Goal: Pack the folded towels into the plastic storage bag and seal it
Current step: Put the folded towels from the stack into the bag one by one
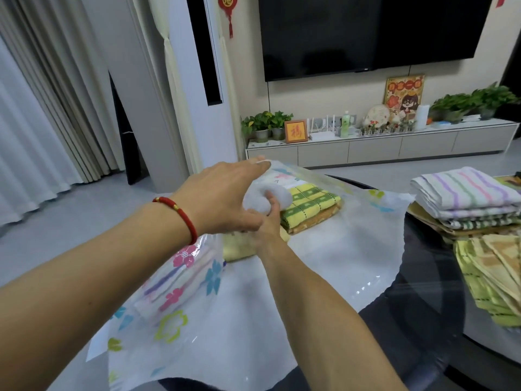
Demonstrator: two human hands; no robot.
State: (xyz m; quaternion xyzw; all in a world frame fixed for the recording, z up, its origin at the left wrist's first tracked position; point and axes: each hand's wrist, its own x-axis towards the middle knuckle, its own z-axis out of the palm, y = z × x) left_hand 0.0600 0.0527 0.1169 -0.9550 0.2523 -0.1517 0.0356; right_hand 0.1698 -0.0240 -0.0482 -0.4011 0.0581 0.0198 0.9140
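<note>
While the flower-printed plastic bag (253, 314) lies flat and glossy across the round black table (428, 306), a checked green-and-yellow towel (313, 204) sits folded inside it. The left hand (225, 198) pinches the bag's thin far edge; the right hand (266, 224) curls inside on white film.

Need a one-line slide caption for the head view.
Left hand lifts the plastic storage bag edge while the right hand reaches toward the green-yellow towel.

Both forearms are bare, with no sleeves in view. The left wrist wears a red cord bracelet (180, 215) with small gold beads. The left hand (225, 193) and right hand (266, 224) show no rings.
</note>
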